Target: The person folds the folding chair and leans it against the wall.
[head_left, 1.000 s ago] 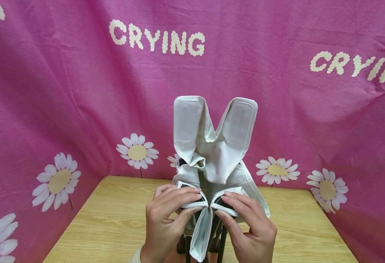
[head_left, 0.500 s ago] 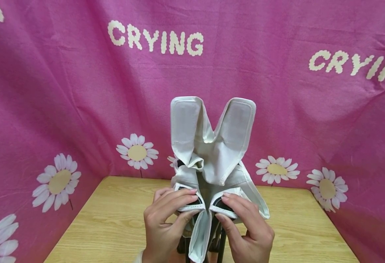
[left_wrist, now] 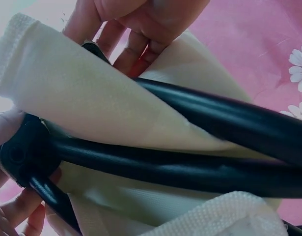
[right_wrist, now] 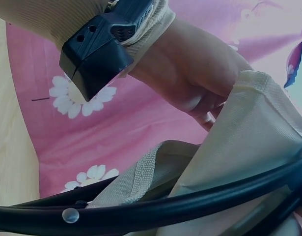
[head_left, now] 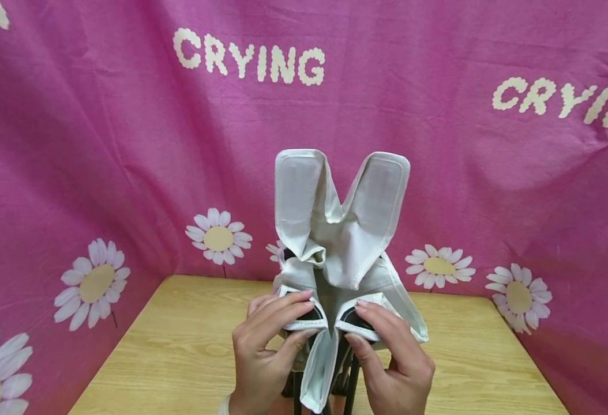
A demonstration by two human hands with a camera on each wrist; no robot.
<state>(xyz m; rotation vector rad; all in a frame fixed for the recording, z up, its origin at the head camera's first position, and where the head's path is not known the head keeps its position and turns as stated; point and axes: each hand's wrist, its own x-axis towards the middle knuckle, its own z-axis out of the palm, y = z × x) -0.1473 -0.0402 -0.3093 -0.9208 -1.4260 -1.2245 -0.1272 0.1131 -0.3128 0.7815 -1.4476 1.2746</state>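
An off-white fabric cover [head_left: 345, 248] hangs over a frame of black tubes [left_wrist: 190, 172], like a folding seat, in the middle of the head view. Two flaps of it stand up at the back in a V. With thumb and fingers, my left hand [head_left: 262, 349] pinches the left front corner, where black material shows inside the white edging. My right hand [head_left: 397, 354] grips the matching right front corner the same way. Between the hands a narrow fold of fabric [head_left: 318, 377] droops toward me. In the right wrist view a curved black tube [right_wrist: 141, 216] crosses below the cloth.
The frame stands at a light wooden tabletop [head_left: 179, 346]. Behind and on both sides hangs a pink curtain [head_left: 418, 75] with daisies and cream lettering. A black device [right_wrist: 99, 54] is strapped to a wrist in the right wrist view.
The head view shifts slightly. Both hands keep hold of the same fabric corners, and the cover keeps its shape.
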